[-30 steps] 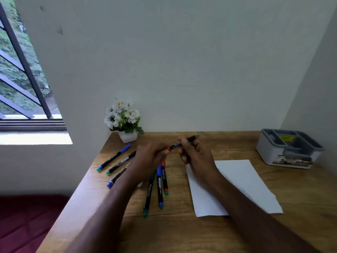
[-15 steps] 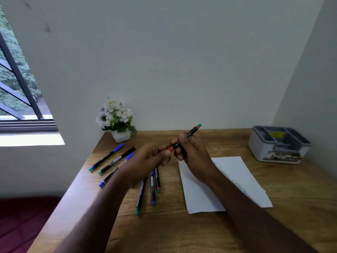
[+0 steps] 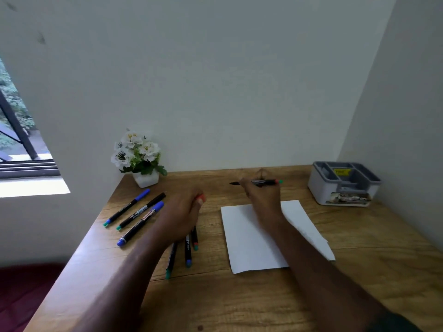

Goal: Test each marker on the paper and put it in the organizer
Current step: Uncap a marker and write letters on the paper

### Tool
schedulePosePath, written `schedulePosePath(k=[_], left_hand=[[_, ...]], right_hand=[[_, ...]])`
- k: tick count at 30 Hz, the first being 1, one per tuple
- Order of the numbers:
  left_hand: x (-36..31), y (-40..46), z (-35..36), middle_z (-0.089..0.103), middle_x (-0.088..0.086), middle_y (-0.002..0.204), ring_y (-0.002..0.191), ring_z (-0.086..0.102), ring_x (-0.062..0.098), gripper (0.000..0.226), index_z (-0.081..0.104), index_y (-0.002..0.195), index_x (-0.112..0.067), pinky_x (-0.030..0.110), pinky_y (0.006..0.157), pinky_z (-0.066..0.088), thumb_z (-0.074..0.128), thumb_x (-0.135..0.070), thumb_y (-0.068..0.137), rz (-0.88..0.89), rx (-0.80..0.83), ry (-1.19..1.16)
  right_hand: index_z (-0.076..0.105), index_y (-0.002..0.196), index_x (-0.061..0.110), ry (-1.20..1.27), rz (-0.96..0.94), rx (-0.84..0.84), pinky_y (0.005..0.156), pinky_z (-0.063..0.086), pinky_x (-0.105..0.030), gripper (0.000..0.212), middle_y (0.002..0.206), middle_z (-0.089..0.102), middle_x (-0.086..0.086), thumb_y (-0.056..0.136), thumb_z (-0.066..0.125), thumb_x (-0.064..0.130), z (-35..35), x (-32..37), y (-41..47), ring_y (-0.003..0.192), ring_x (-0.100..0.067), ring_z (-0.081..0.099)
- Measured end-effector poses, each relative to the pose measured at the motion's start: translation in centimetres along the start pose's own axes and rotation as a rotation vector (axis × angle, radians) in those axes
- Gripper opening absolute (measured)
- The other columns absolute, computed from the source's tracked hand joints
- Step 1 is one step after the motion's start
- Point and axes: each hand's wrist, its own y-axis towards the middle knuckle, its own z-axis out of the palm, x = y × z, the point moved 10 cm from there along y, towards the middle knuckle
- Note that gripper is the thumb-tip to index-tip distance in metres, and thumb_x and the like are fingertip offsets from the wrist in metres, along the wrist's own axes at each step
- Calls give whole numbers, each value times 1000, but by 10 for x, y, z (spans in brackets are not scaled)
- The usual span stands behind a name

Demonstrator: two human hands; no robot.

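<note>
My right hand (image 3: 262,196) grips an uncapped black marker (image 3: 265,182) held level above the far edge of the white paper (image 3: 242,238), its bare tip pointing left. Its red cap (image 3: 201,199) is pinched in the fingers of my left hand (image 3: 182,212), which hovers over the desk left of the paper. Three markers (image 3: 134,215) lie side by side at the desk's left edge. Three more markers (image 3: 188,254) lie partly hidden under my left forearm. The grey organizer (image 3: 344,185) stands at the back right.
A small white pot of white flowers (image 3: 139,159) stands at the back left corner of the wooden desk (image 3: 239,303). Walls close the desk in behind and on the right. A window opens on the left.
My hands have pulled apart: the red cap came off in my left hand, and my right hand carried the marker to the right, over the paper's far edge.
</note>
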Motion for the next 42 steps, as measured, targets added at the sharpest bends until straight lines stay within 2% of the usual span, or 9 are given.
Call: schedulePosePath(k=[4,11,17,21,29,32,35,39,42], left_hand=[[-6,5,15,58,-10,95,88,54,8,5,57,97,-32,29,77,50,59,-32,93,-3,74,40],[-8,15,49,69,-15,102,91,57,-2,36,72,111,-33,23,82,43,70,-52,81,19,238,56],[-9,20,59,62,-20,103,96,44,0,37,65,120,-41,43,104,22,66,-51,84,36,249,157],[-6,19,60,57,-23,109,111,44,3,32,65,119,-41,44,107,19,62,-49,88,46,303,200],[-2,18,61,50,-28,96,105,39,-1,28,70,112,-40,44,106,21,64,-51,87,35,342,177],[-2,18,62,49,-30,85,98,42,0,26,72,107,-38,49,105,29,67,-50,84,52,335,149],[-7,20,59,54,-28,84,95,44,-2,26,74,101,-36,47,103,29,69,-53,81,73,276,156],[-11,19,60,61,-23,90,95,48,0,30,74,98,-35,45,100,27,70,-56,78,63,250,152],[-9,18,59,60,-23,86,92,49,1,31,74,99,-35,48,99,34,71,-56,77,67,244,126]], right_hand=[[53,71,0,-151,-99,43,56,45,-15,18,61,56,-11,82,67,0,13,0,-14,56,-8,53],[63,80,7,-49,177,270,63,49,-27,17,67,64,-4,92,67,18,27,-28,-21,64,-12,61],[65,87,17,-609,-432,394,62,48,-22,19,75,67,7,99,59,31,5,10,-31,69,-7,63],[59,108,27,-934,-404,388,73,48,-28,21,89,65,11,97,55,44,-36,-17,-31,79,-5,59],[45,132,34,-1004,-239,630,89,50,-34,46,124,60,9,95,48,61,-57,-40,-25,108,-10,57],[57,118,29,-1044,-348,448,80,49,-30,39,105,66,6,92,56,59,-63,-23,-23,95,-13,59],[62,91,22,-861,-598,273,63,48,-28,32,72,65,6,100,48,49,-53,23,-36,64,-8,60],[62,106,18,-373,-159,383,70,53,-27,41,86,71,4,101,38,52,-4,18,-43,76,-11,69],[66,100,16,-304,-73,421,70,50,-20,26,90,74,5,101,52,38,20,4,-48,79,-10,70]])
